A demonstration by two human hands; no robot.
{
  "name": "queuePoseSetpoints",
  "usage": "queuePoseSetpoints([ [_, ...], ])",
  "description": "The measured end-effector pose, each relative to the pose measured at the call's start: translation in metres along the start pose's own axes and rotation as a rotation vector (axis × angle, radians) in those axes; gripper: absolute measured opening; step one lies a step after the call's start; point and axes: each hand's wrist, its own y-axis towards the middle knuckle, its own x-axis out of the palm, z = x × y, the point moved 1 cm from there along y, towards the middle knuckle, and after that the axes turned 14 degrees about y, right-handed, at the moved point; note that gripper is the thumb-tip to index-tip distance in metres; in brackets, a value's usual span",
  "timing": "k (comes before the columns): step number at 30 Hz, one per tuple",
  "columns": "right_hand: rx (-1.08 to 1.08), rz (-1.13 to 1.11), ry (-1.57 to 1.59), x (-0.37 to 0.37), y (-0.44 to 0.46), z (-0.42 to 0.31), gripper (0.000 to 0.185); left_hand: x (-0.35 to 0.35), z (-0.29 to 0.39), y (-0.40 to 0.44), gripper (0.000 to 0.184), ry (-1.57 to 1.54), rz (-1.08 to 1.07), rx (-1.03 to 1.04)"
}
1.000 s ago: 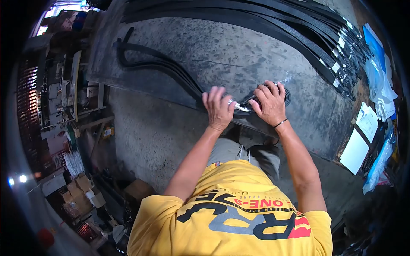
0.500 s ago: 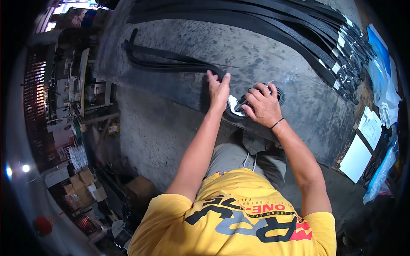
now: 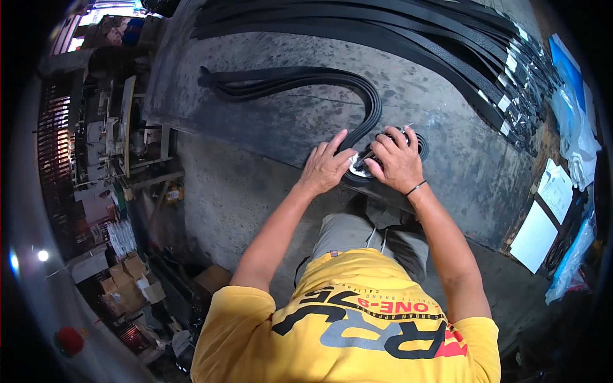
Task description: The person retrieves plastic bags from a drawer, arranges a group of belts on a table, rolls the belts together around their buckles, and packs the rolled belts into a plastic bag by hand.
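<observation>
A bundle of long black belts (image 3: pixel 371 102) lies in an S-shaped curve on the dark table, its near end wound into a coil (image 3: pixel 422 148). My right hand (image 3: pixel 396 159) is closed over the coil, fingers bent across its top. On the bundle where it meets the coil rests my left hand (image 3: pixel 329 166), its thumb by a white tag or wrapping (image 3: pixel 359 167) and its index finger along the straps. The left palm hides part of the bundle. What lies under my right fingers is mostly covered.
More black belts (image 3: pixel 383 29) lie along the table's far side, with white tags (image 3: pixel 504 102) and clear plastic at their right ends. White papers (image 3: pixel 536 236) and plastic bags (image 3: pixel 575 134) are at the right edge. Machines and cardboard boxes (image 3: pixel 131 281) stand on the left.
My left hand has moved down along the belts towards the coil. The bundle now bends in a rounder curve, and its far end has shifted slightly. My right hand stays on the coil.
</observation>
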Motion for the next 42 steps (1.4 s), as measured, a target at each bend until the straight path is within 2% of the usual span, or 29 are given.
queuePoseSetpoints([
  [2, -0.005, -0.016, -0.012, -0.001, 0.002, 0.000, 0.031, -0.004, -0.006, -0.003, 0.017, 0.166, -0.094, 0.060],
  [4, 0.034, -0.009, -0.062, 0.000, 0.003, -0.001, 0.031, -0.007, -0.009, -0.011, 0.018, 0.202, -0.107, 0.010],
  [6, 0.034, 0.003, -0.065, 0.004, 0.005, -0.001, 0.031, -0.009, -0.009, -0.026, 0.021, 0.380, 0.041, 0.033],
  [7, 0.050, 0.016, -0.078, 0.005, 0.005, -0.001, 0.031, -0.007, -0.008, -0.032, 0.025, 0.379, 0.030, 0.037],
  [11, 0.087, 0.044, -0.115, 0.005, 0.009, -0.002, 0.030, -0.015, -0.001, -0.026, 0.030, 0.233, 0.048, -0.036],
  [14, 0.097, 0.041, -0.140, 0.008, 0.010, -0.002, 0.029, -0.025, 0.006, -0.010, 0.036, 0.056, -0.030, -0.013],
  [16, 0.109, 0.071, -0.150, 0.010, 0.010, -0.002, 0.029, -0.013, 0.000, -0.009, 0.039, -0.024, -0.203, 0.048],
  [17, 0.112, 0.075, -0.151, 0.010, 0.010, -0.001, 0.029, -0.007, -0.003, -0.012, 0.031, -0.021, -0.158, 0.079],
  [18, 0.113, 0.072, -0.153, 0.010, 0.011, -0.001, 0.029, -0.005, -0.007, -0.013, 0.031, -0.025, -0.158, 0.078],
  [21, 0.122, 0.070, -0.166, 0.010, 0.011, -0.002, 0.028, -0.007, -0.010, -0.018, 0.022, -0.041, -0.249, 0.153],
  [23, 0.108, 0.085, -0.172, 0.011, 0.011, -0.002, 0.029, -0.019, -0.003, -0.016, 0.018, 0.154, -0.131, 0.070],
  [24, 0.109, 0.088, -0.172, 0.010, 0.011, -0.002, 0.029, -0.024, -0.002, -0.015, 0.018, 0.156, -0.132, 0.073],
  [26, 0.110, 0.082, -0.178, 0.010, 0.011, -0.002, 0.029, -0.037, -0.003, -0.016, 0.023, 0.104, -0.075, -0.072],
  [27, 0.108, 0.090, -0.172, 0.010, 0.011, -0.002, 0.029, -0.049, -0.002, -0.014, 0.024, 0.032, -0.115, -0.124],
  [28, 0.110, 0.089, -0.177, 0.010, 0.010, -0.002, 0.030, -0.046, -0.005, -0.018, 0.024, 0.045, -0.113, -0.122],
  [30, 0.109, 0.100, -0.176, 0.012, 0.010, -0.002, 0.030, -0.043, -0.010, -0.027, 0.024, -0.202, 0.078, -0.089],
  [31, 0.110, 0.095, -0.178, 0.012, 0.010, -0.002, 0.030, -0.042, -0.005, -0.031, 0.022, -0.270, 0.035, -0.169],
  [36, 0.104, 0.099, -0.179, 0.011, 0.009, -0.001, 0.030, -0.018, 0.001, -0.040, 0.029, -0.317, 0.008, -0.135],
  [38, 0.101, 0.104, -0.159, 0.010, 0.010, -0.002, 0.030, -0.008, 0.002, -0.041, 0.032, -0.320, 0.165, -0.107],
  [39, 0.100, 0.106, -0.155, 0.009, 0.011, -0.002, 0.030, -0.003, 0.002, -0.042, 0.032, -0.324, 0.164, -0.104],
  [41, 0.105, 0.107, -0.154, 0.009, 0.010, -0.002, 0.030, 0.009, -0.001, -0.047, 0.035, -0.435, 0.061, -0.348],
  [42, 0.106, 0.110, -0.151, 0.009, 0.010, -0.002, 0.029, 0.006, 0.002, -0.043, 0.035, -0.436, 0.058, -0.346],
])
